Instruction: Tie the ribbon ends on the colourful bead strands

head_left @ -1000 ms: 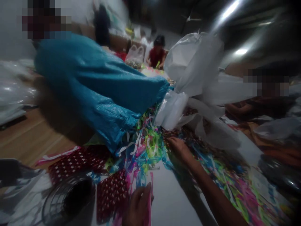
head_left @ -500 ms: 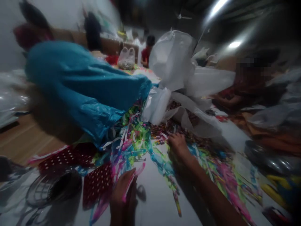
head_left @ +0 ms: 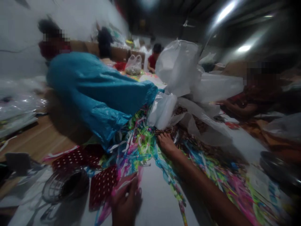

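My left hand (head_left: 125, 193) is closed around a thin pink-and-white plastic strip (head_left: 124, 184) low in the middle of the view. Farther forward, my right hand (head_left: 166, 142) reaches to the edge of a heap of small brown pieces (head_left: 199, 125). Its fingers are bent down onto the heap, and whatever they pinch is too small to make out. Left of that hand lies a tangle of green, blue, pink and white plastic strips (head_left: 143, 141). More coloured strips (head_left: 221, 175) spread along the right of my forearm.
A large blue plastic bag (head_left: 94, 84) slumps at the left, with white plastic bags (head_left: 178, 66) behind the heap. Dark red dotted baskets (head_left: 103, 188) and a clear round container (head_left: 66, 186) stand at the left on the white tabletop (head_left: 155, 194). Other people sit around.
My right hand has moved a little left, to the edge of the brown heap. My left hand still holds the pink strip, with its fingers shifted slightly. The view has tilted.
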Demonstrator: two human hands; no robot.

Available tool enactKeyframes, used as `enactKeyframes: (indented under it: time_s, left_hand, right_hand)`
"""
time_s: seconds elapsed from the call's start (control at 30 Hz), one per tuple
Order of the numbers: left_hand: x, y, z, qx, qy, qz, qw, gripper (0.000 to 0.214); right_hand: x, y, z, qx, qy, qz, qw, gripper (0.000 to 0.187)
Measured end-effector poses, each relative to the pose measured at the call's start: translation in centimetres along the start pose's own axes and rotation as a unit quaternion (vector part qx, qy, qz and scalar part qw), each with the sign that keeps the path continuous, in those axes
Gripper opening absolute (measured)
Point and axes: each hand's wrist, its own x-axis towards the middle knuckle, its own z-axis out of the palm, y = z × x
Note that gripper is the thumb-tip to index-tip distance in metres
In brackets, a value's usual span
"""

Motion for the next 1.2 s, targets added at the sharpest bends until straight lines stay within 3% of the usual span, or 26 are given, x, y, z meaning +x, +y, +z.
enactKeyframes:
  time_s: [0.07,0.13,0.3,0.4,0.5,0.57,0.63,0.7,0.73,0.8,0.9,1.03,1.2]
  left_hand:
    - [0.6,0.9,0.0,-0.014,0.03,-0.096,0.995,0.04]
    - [1.2,1.9,0.0,-0.036,0.025,-0.155,0.987,0.044]
    - [1.8,3.2,0.0,-0.081,-0.015,-0.112,0.99,0.041]
    - [1.1,3.5,0.2,-0.131,-0.062,-0.139,0.98,0.037]
    - [-0.1,3.5,0.4,-0.177,-0.089,-0.175,0.964,0.035]
    - [-0.9,3.3,0.4,-0.182,-0.1,-0.182,0.961,0.034]
    - [-1.6,2.8,0.2,-0.163,-0.104,-0.166,0.967,0.032]
    - [-2.1,2.2,0.0,-0.131,-0.114,-0.127,0.977,0.028]
    - [-2.3,2.0,-0.2,-0.115,-0.124,-0.107,0.98,0.026]
    - [-2.6,1.6,-0.3,-0.091,-0.15,-0.086,0.981,0.023]
    - [-2.9,1.3,-0.3,-0.092,-0.165,-0.107,0.976,0.025]
    - [-3.1,1.2,0.0,-0.109,-0.165,-0.126,0.972,0.028]
    - [-3.4,1.2,0.1,-0.154,-0.189,-0.174,0.954,0.032]
  right_hand:
    - [0.5,0.1,0.0,0.007,-0.003,0.005,1.0,0.018]
    - [0.7,0.2,-0.1,0.028,-0.005,0.004,1.0,0.015]
    - [-0.3,0.4,-0.8,0.132,0.021,0.002,0.991,0.008]
    - [-2.0,-0.3,-2.0,0.219,0.064,0.022,0.973,0.01]
    - [-5.0,-2.8,-3.9,0.309,0.105,0.052,0.944,0.022]
    - [-7.8,-5.3,-5.2,0.422,0.107,0.082,0.896,0.031]
    - [-10.5,-7.9,-6.2,0.641,0.047,0.13,0.755,0.04]
    - [-12.7,-10.0,-6.7,0.761,-0.038,0.154,0.629,0.046]
    - [-13.5,-10.8,-6.8,0.786,-0.065,0.161,0.593,0.046]
    - [-14.3,-11.6,-6.7,0.804,-0.072,0.178,0.563,0.042]
    - [-14.6,-11.7,-6.5,0.811,-0.053,0.203,0.545,0.038]
    - [-15.0,-11.7,-6.6,0.817,-0.078,0.217,0.528,0.039]
    - [-15.4,-12.1,-6.7,0.838,-0.083,0.196,0.502,0.032]
